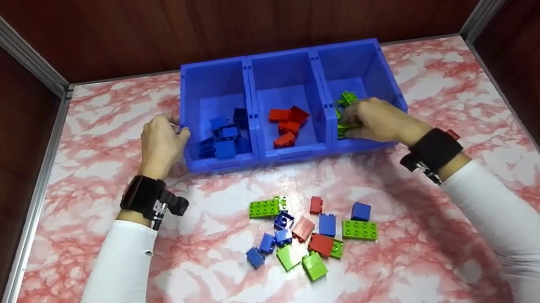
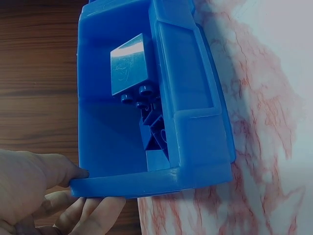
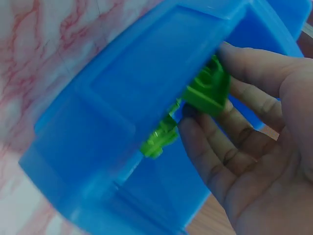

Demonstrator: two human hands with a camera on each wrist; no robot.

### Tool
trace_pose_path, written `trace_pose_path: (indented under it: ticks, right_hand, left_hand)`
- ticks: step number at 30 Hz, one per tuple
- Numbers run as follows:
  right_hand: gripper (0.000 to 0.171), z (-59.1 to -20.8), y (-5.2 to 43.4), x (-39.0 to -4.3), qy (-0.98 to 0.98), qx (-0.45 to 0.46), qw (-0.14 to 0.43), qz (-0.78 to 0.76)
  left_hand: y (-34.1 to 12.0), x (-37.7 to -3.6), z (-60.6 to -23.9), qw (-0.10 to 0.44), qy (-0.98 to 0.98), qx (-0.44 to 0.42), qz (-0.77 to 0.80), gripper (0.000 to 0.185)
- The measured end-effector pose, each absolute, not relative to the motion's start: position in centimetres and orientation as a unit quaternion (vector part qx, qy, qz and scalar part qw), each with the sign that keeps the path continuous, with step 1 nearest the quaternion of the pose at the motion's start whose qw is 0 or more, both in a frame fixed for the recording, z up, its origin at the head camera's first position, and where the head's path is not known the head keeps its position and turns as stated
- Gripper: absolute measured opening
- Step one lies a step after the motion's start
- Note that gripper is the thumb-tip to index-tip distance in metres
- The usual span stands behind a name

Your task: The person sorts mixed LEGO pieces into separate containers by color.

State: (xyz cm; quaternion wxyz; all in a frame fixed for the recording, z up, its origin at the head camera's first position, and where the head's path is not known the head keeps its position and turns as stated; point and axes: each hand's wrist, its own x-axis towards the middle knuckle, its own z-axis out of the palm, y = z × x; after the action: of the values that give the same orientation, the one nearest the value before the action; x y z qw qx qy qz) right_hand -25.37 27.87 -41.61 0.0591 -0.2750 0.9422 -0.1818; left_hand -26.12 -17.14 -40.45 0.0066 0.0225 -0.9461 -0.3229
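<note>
My left hand [image 1: 160, 140] is at the left wall of the blue bin [image 1: 226, 164]. In the left wrist view its thumb lies on the rim and its fingers curl under the outer side, pinching the wall. Several blue bricks [image 1: 225, 149] lie in that bin. My right hand [image 1: 381, 118] reaches into the right-hand bin [image 1: 359, 59]. A green brick [image 3: 210, 90] sits between its thumb and fingers in the right wrist view. Other green bricks [image 3: 160, 139] lie below, partly hidden by the hand and the bin front.
Between these two stands a middle bin [image 1: 282, 69] with several red bricks [image 1: 289, 127]. On the marbled tabletop [image 1: 205, 295] in front lies a loose group of blue, red and green bricks, among them a long green brick [image 1: 359, 230]. Dark wood panels [image 1: 252, 13] enclose the back and sides.
</note>
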Motion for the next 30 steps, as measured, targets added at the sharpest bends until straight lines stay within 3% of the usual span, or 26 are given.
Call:
trace_pose_path:
  ticks: [5,11,23,30]
  right_hand:
    - [0.029,-40.4,28.8,-23.6,0.945,-0.282,0.021,-0.163]
    - [0.028,-39.1,29.0,-20.1,0.931,-0.326,-0.036,-0.158]
    - [0.028,-41.8,25.3,-10.9,0.927,-0.327,0.022,-0.184]
    - [0.026,-43.6,24.2,-7.4,0.925,-0.341,0.004,-0.169]
  left_hand:
    - [-17.2,-26.1,-40.5,0.002,-0.945,0.026,-0.326,0.028]
    - [-17.1,-26.1,-40.5,0.013,-0.948,0.022,-0.318,0.027]
    - [-17.3,-26.1,-40.5,0.021,-0.948,0.017,-0.318,0.027]
    - [-17.1,-26.1,-40.5,0.011,-0.945,0.024,-0.325,0.028]
